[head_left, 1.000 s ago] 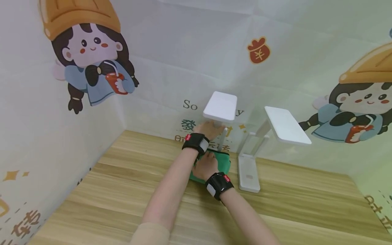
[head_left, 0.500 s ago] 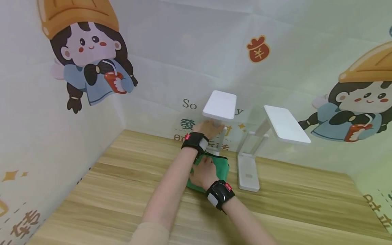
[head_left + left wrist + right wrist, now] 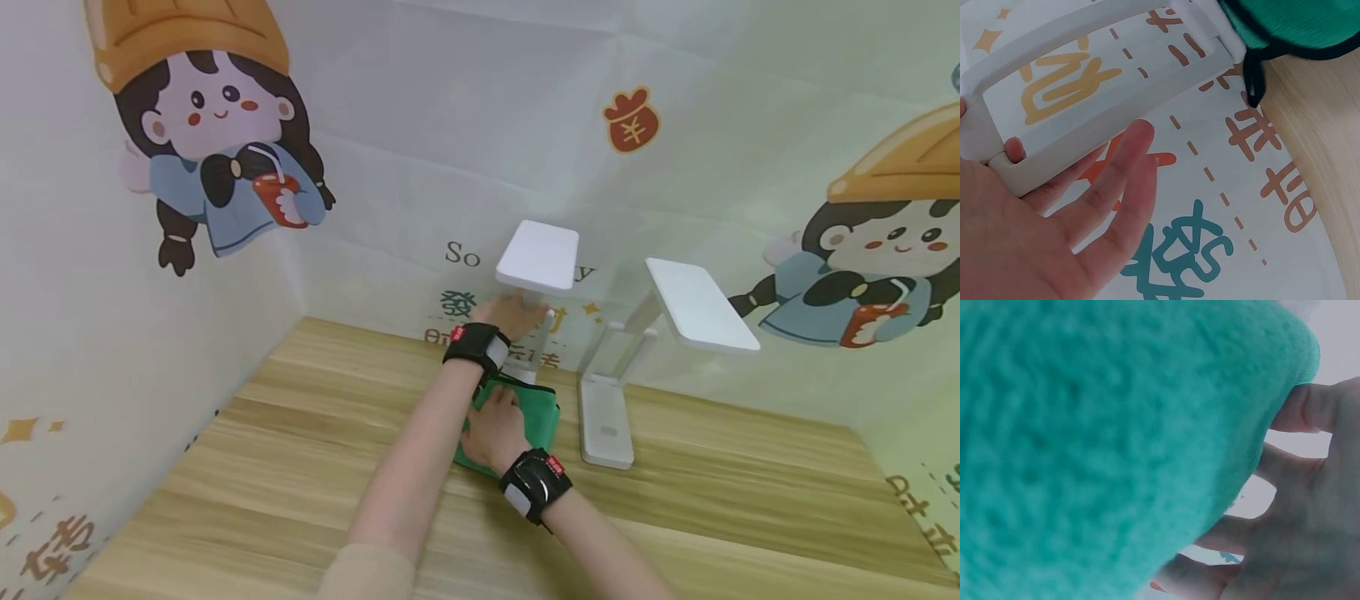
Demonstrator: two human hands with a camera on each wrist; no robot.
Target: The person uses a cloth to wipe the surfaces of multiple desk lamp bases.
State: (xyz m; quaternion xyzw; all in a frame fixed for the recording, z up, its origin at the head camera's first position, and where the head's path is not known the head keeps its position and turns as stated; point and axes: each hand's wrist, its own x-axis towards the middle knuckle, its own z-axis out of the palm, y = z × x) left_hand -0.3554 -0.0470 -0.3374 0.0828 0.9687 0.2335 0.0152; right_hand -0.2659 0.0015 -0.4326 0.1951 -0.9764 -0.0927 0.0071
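My left hand (image 3: 510, 319) grips a white folding desk lamp (image 3: 538, 254) at the upper joint of its stand, just under the flat head. In the left wrist view, a fingertip shows through the lamp's two-bar arm (image 3: 1075, 162), while other fingers (image 3: 1138, 134) extend beside it. Lower down, my right hand (image 3: 497, 429) holds a green cloth (image 3: 542, 417) with dark edging over the lamp's base, most of which is hidden. The right wrist view has the fuzzy cloth (image 3: 1116, 437) bulging close to the camera, fingers bent onto it and fingertips hidden behind.
A second white desk lamp (image 3: 701, 304) stands to the right, its base (image 3: 606, 421) on the wood-grain table (image 3: 300, 433). Behind the table hangs a printed backdrop (image 3: 420, 150) with cartoon figures and lettering.
My right hand and the green cloth have slid down toward me and slightly left, uncovering the back end of the lamp's base. The left hand keeps its place on the lamp.
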